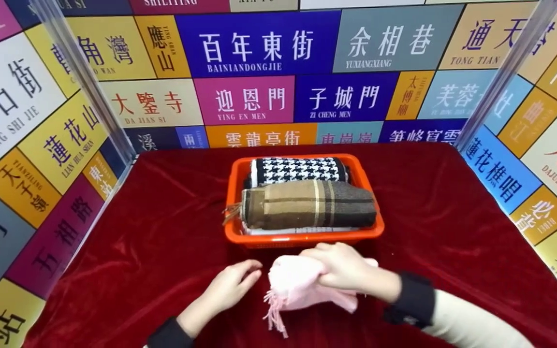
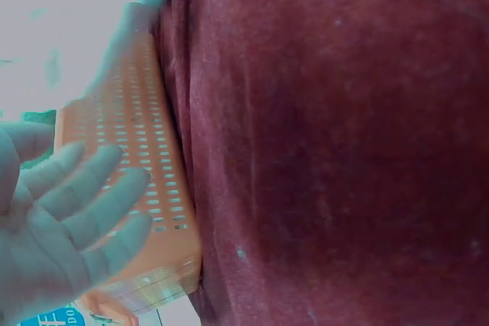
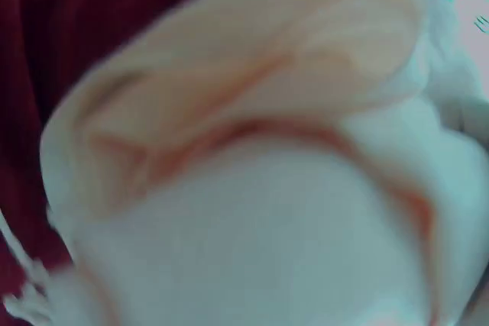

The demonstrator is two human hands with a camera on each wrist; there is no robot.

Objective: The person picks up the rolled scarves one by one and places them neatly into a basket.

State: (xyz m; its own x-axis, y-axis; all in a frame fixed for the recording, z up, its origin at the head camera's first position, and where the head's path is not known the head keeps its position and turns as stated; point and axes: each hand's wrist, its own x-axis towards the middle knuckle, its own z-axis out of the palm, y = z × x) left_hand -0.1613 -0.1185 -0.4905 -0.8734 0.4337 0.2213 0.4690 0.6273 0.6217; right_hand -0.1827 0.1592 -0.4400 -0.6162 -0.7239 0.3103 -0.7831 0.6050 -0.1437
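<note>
In the head view my right hand grips a pink fringed scarf, bunched and held in front of the basket. Its tassels hang at the lower left. The scarf fills most of the right wrist view as blurred pale folds. My left hand is just left of the scarf, apart from it, with its fingers extended; the left wrist view shows this palm with spread fingers beside the basket's perforated wall. Inside the orange basket lie a rolled brown plaid scarf and a black-and-white houndstooth roll.
Dark red velvet cloth covers the table under the basket. Panels with colourful printed signs stand behind and on both sides, with clear corner posts. Some pale cloth shows beneath the plaid scarf.
</note>
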